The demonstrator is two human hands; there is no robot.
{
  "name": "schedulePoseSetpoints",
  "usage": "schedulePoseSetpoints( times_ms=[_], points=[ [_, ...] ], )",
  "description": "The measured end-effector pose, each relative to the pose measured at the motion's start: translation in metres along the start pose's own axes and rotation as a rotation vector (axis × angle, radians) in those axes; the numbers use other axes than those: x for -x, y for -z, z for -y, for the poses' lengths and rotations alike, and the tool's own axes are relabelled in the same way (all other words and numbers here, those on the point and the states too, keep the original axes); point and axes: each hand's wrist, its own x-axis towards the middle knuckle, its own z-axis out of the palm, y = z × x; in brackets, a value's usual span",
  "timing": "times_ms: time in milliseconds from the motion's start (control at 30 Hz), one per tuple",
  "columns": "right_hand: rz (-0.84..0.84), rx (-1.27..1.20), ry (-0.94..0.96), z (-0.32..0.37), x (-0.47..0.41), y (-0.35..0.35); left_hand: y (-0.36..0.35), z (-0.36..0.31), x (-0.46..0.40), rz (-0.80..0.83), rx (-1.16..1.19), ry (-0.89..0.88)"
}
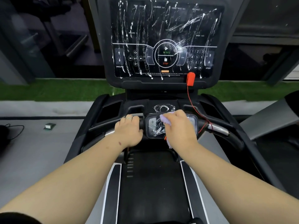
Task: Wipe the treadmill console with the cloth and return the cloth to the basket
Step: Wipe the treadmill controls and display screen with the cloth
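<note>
The black treadmill console stands upright ahead, its screen streaked all over with white foam. Below it, a small control pad in the middle of the handlebar also carries white smears. My right hand presses a lilac cloth onto that pad; part of the cloth hangs below my palm. My left hand grips the handlebar just left of the pad. No basket is in view.
A red safety clip hangs at the console's lower right, its red cord running down to the right handlebar. The treadmill belt lies below. A small green-and-white object sits on the grey floor at left, near a black cable.
</note>
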Motion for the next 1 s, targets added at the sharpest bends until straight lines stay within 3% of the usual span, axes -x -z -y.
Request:
schedulePoseSetpoints(
  times_ms=[133,267,400,500,700,867,933,1000],
  points=[
    [0.124,-0.035,-0.041,0.001,-0.012,0.016,-0.001,0.001,-0.002,0.002,-0.004,-0.005],
    [0.060,-0.017,-0.053,0.008,-0.009,0.014,-0.002,0.002,-0.003,0.009,-0.016,-0.007],
    [0.137,-0.052,-0.030,0.012,-0.016,0.013,-0.002,0.003,-0.003,0.023,-0.008,-0.017],
    [0.034,-0.013,-0.065,0.004,-0.022,0.022,-0.002,0.004,-0.004,0.027,-0.005,-0.022],
    [0.183,0.035,0.080,0.012,-0.014,0.020,0.000,0.005,-0.005,0.057,0.005,-0.019],
    [0.044,0.017,0.077,0.001,-0.013,0.021,0.001,0.005,-0.006,0.065,-0.005,-0.019],
    [0.077,0.091,0.183,0.004,-0.004,0.010,0.001,0.005,-0.005,0.071,-0.007,-0.018],
    [0.149,0.071,0.167,0.006,-0.009,0.014,0.001,0.005,-0.005,0.070,-0.009,-0.017]
  ],
)
